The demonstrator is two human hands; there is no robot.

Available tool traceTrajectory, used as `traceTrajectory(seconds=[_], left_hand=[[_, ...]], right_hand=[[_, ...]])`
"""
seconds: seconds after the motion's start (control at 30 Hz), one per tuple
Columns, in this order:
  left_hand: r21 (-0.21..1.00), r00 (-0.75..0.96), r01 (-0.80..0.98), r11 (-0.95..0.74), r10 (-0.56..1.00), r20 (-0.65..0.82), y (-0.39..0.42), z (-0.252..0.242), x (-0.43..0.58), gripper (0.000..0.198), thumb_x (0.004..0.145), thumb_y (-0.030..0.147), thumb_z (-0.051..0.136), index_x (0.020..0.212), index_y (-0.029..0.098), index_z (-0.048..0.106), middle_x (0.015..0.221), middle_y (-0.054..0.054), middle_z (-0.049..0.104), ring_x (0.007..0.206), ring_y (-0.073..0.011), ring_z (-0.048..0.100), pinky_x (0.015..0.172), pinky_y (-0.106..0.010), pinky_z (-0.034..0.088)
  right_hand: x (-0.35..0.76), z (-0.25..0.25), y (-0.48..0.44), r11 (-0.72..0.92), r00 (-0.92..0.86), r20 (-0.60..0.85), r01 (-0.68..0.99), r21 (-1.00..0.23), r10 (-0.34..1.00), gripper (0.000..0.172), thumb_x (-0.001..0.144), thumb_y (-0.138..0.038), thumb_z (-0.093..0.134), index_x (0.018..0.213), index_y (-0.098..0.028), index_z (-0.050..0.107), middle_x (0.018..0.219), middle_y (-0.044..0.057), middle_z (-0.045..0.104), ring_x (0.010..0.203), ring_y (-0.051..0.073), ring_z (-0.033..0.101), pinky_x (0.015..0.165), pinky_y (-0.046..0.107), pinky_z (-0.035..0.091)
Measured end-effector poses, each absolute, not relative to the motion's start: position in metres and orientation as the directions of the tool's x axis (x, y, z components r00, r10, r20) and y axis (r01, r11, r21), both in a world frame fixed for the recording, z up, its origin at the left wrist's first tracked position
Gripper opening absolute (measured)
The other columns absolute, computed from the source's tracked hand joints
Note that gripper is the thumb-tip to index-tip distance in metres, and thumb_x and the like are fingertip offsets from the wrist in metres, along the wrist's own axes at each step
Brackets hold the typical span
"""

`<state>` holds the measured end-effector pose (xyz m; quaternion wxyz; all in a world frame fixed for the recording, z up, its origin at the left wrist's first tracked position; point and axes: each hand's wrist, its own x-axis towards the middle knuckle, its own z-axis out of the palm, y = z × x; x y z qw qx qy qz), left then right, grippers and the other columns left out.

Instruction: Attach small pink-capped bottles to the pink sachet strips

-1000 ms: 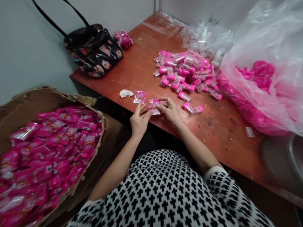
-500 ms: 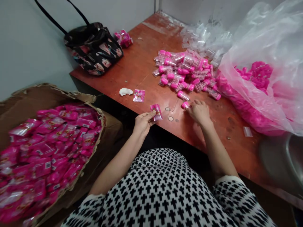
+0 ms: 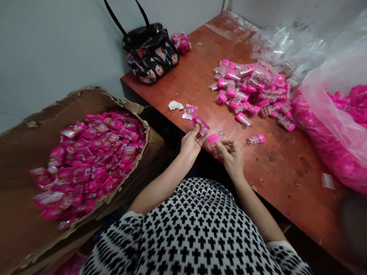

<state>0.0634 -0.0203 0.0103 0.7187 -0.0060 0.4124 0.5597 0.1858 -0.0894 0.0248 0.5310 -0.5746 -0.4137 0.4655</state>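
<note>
My left hand (image 3: 191, 143) pinches a small pink printed packet (image 3: 201, 126) above the table's front edge. Just to its right, my right hand (image 3: 233, 157) grips a clear bottle with a pink cap (image 3: 213, 139), its cap toward the packet. Another printed packet (image 3: 189, 111) lies flat behind my left hand, beside a white lump (image 3: 175, 105). Behind my right hand, a single capped bottle (image 3: 255, 139) rests on the table. Farther back is a heap of bottles (image 3: 249, 86) with pink caps and pale beads inside.
At the left, a torn cardboard box (image 3: 114, 198) holds many pink packets. A floral bag (image 3: 150, 55) stands on the table (image 3: 197, 76) at the back left. Clear empty tubes (image 3: 289, 47) and a plastic bag of pink caps (image 3: 329, 141) are at the right.
My right hand has moved left from the table toward my left hand and now holds a bottle. The camera view has shifted, so the surroundings sit farther right.
</note>
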Motion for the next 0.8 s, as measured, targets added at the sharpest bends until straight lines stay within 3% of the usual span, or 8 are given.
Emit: traceTrajectory(seconds=[0.1, 0.27, 0.43, 0.53, 0.67, 0.8], left_hand=[[0.440, 0.040, -0.824, 0.358, 0.811, -0.584, -0.023, 0.012, 0.067, 0.019, 0.068, 0.023, 0.077, 0.074, 0.014, 0.061, 0.072, -0.002, 0.068, 0.066, -0.0123, 0.066, 0.071, -0.026, 0.054], [0.440, 0.068, -0.822, 0.361, 0.829, -0.554, -0.027, 0.015, 0.069, 0.024, 0.066, 0.026, 0.079, 0.075, 0.014, 0.061, 0.073, -0.002, 0.068, 0.067, -0.0119, 0.065, 0.072, -0.027, 0.052], [0.561, 0.068, -0.748, 0.356, 0.881, -0.469, -0.028, 0.017, 0.066, 0.034, 0.060, 0.036, 0.081, 0.074, 0.014, 0.059, 0.064, 0.001, 0.063, 0.054, -0.0088, 0.058, 0.053, -0.021, 0.046], [0.607, 0.100, -0.713, 0.350, 0.908, -0.406, -0.028, 0.020, 0.063, 0.039, 0.055, 0.038, 0.083, 0.074, 0.014, 0.059, 0.065, 0.001, 0.063, 0.053, -0.0087, 0.058, 0.052, -0.021, 0.046], [0.639, 0.155, -0.671, 0.375, 0.915, -0.374, -0.029, 0.023, 0.064, 0.044, 0.048, 0.033, 0.086, 0.079, 0.014, 0.061, 0.067, 0.001, 0.065, 0.054, -0.0089, 0.058, 0.055, -0.022, 0.047], [0.677, 0.202, -0.609, 0.413, 0.906, -0.372, -0.029, 0.022, 0.064, 0.039, 0.051, 0.038, 0.084, 0.068, 0.011, 0.062, 0.058, -0.001, 0.062, 0.049, -0.0087, 0.055, 0.054, -0.023, 0.047]], right_hand=[[0.173, 0.019, -0.088, -0.057, 0.277, -0.069, -0.054, -0.997, 0.958, 0.029, 0.077, -0.041, 0.066, 0.090, -0.023, 0.048, 0.074, -0.002, 0.068, 0.063, 0.014, 0.066, 0.054, 0.026, 0.057], [0.169, 0.014, -0.084, 0.004, 0.304, 0.028, 0.081, -0.997, 0.952, 0.025, 0.079, -0.038, 0.065, 0.091, -0.022, 0.050, 0.078, -0.001, 0.068, 0.066, 0.015, 0.068, 0.058, 0.028, 0.058], [0.166, 0.008, -0.081, 0.002, 0.255, 0.007, 0.021, -1.000, 0.967, 0.027, 0.079, -0.039, 0.064, 0.093, -0.023, 0.048, 0.074, -0.003, 0.066, 0.064, 0.014, 0.066, 0.058, 0.028, 0.058], [0.165, 0.006, -0.079, -0.006, 0.257, -0.018, -0.047, -0.999, 0.966, 0.029, 0.079, -0.040, 0.065, 0.093, -0.022, 0.047, 0.072, -0.004, 0.065, 0.063, 0.013, 0.066, 0.057, 0.028, 0.059], [0.163, 0.006, -0.078, 0.033, 0.302, 0.031, -0.001, -0.999, 0.953, 0.028, 0.078, -0.039, 0.066, 0.093, -0.022, 0.048, 0.080, -0.001, 0.067, 0.069, 0.014, 0.069, 0.061, 0.028, 0.059], [0.163, 0.008, -0.078, 0.057, 0.313, 0.053, -0.001, -0.998, 0.948, 0.027, 0.077, -0.037, 0.067, 0.091, -0.023, 0.049, 0.083, -0.001, 0.069, 0.074, 0.015, 0.070, 0.063, 0.028, 0.060]])
